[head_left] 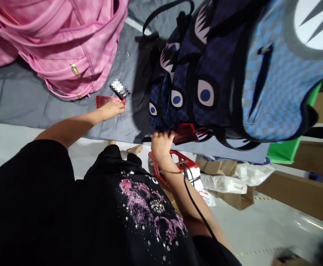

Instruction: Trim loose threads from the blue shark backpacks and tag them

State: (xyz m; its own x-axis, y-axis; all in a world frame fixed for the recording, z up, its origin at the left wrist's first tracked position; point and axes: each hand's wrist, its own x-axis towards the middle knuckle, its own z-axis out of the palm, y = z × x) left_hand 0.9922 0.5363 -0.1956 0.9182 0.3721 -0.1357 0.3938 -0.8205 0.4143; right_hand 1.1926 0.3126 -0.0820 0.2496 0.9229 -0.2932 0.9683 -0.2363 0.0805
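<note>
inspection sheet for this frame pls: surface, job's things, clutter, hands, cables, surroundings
surface: grey cloth spread over the table.
job's things: red tag flat on the cloth; dark red tag at the blue backpacks, which stand in a row with eye and teeth prints.
clutter: pink backpacks piled at the far left; small black item beside the red tag, blurred.
hands: left hand resting on the red tag; right hand gripping the dark red tag.
cables: black cord running along the right forearm.
surroundings: red basket, cardboard boxes, green panel, pale floor.
</note>
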